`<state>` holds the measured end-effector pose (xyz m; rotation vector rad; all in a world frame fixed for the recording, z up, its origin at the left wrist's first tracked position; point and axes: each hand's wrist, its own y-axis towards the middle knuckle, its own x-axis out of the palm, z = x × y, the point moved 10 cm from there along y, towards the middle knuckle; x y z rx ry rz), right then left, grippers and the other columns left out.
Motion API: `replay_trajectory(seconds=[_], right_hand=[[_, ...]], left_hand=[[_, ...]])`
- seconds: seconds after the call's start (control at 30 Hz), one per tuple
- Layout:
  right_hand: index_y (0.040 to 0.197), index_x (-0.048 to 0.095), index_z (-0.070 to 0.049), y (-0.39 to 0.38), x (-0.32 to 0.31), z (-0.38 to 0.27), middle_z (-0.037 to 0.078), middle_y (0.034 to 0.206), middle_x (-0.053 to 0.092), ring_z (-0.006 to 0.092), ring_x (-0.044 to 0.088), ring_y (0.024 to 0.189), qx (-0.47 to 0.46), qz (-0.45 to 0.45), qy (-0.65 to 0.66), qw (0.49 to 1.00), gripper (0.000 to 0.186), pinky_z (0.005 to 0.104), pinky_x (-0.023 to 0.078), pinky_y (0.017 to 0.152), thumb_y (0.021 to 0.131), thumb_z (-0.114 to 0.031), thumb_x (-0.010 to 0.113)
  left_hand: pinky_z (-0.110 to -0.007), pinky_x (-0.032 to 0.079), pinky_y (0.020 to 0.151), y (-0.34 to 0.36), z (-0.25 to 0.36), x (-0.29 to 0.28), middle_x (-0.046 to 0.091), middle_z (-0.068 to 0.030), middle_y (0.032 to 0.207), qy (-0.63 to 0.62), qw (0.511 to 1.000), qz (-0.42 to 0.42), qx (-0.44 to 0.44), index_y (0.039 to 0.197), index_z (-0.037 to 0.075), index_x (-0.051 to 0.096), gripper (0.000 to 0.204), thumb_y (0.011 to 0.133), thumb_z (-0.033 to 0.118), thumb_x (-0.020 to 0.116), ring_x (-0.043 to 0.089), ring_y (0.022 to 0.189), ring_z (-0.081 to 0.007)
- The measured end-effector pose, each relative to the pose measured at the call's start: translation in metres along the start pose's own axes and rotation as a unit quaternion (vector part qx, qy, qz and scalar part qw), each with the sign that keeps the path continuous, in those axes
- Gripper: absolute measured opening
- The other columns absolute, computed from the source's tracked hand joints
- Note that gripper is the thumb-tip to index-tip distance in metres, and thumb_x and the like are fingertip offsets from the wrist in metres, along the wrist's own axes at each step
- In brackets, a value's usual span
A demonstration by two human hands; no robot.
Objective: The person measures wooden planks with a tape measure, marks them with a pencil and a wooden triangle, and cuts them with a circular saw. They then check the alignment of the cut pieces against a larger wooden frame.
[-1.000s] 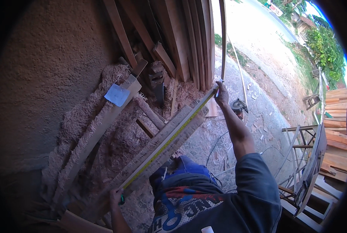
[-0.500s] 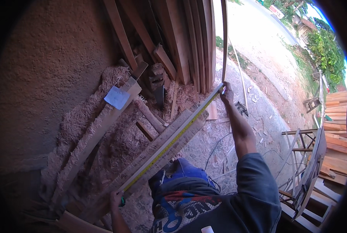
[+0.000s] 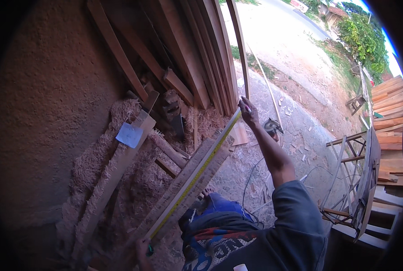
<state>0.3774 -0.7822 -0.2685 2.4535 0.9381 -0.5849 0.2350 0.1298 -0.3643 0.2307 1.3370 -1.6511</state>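
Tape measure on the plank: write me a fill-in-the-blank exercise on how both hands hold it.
1. The yellow tape measure lies stretched along a long wooden ____.
2. The right hand pins the tape at the plank's ____ end.
3. The left hand holds the tape at the ____ end.
4. A pale blue ____ lies on the leaning board to the left.

Missing words: plank; far; near; paper

– What crowds the right hand (image 3: 249, 112)?
– Leaning boards (image 3: 197, 67) stand just left of it, and a thin curved strip (image 3: 239, 45) rises right above it.
– Any open way?
– To its right, bare ground (image 3: 300, 95), with a circular saw (image 3: 272, 127) lying just below.
– And the left hand (image 3: 142, 247)?
– Sawdust heap (image 3: 102, 149) and planks (image 3: 111, 180) fill the space beyond it.
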Motion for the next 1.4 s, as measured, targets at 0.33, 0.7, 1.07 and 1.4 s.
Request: replay_trajectory(seconds=[0.33,0.7,1.07,1.4], right_hand=[[0.092,0.067,-0.002,-0.060,0.076,-0.060,0.005,0.080,0.066,0.0119,0.062,0.074,0.062,-0.392,0.151,0.905,0.031,0.0273,0.049,0.066,0.088,-0.032,0.069],[0.085,0.070,-0.004,-0.075,0.106,-0.057,0.007,0.079,0.067,0.0181,0.065,0.079,-0.006,-0.468,0.042,0.883,0.020,0.0330,0.052,0.073,0.077,-0.023,0.069],[0.084,0.070,-0.005,-0.077,0.116,-0.047,0.006,0.080,0.068,0.0163,0.065,0.079,-0.030,-0.488,0.037,0.871,0.017,0.0320,0.052,0.074,0.079,-0.021,0.068],[0.084,0.071,-0.005,-0.078,0.123,-0.047,0.007,0.082,0.070,0.0185,0.067,0.080,-0.073,-0.498,0.011,0.864,0.018,0.0346,0.053,0.077,0.081,-0.022,0.069]], left_hand=[[-0.033,0.047,0.065,-0.005,0.007,-0.002,0.065,-0.0086,0.071,0.066,0.997,-0.037,0.004,0.091,-0.005,0.069,0.029,0.088,0.025,0.066,0.057,0.068,-0.0116],[-0.034,0.048,0.066,-0.005,0.008,-0.001,0.064,-0.0069,0.070,0.024,0.999,-0.038,0.004,0.091,-0.004,0.069,0.030,0.088,0.026,0.066,0.059,0.069,-0.0121],[-0.033,0.048,0.069,-0.009,0.015,-0.002,0.065,-0.0077,0.074,0.022,0.999,-0.040,-0.002,0.093,-0.004,0.069,0.029,0.089,0.025,0.066,0.060,0.072,-0.0129],[-0.033,0.048,0.067,-0.008,0.016,-0.002,0.063,-0.0050,0.070,0.011,0.999,-0.034,0.009,0.087,-0.003,0.068,0.029,0.089,0.025,0.065,0.058,0.069,-0.0131]])
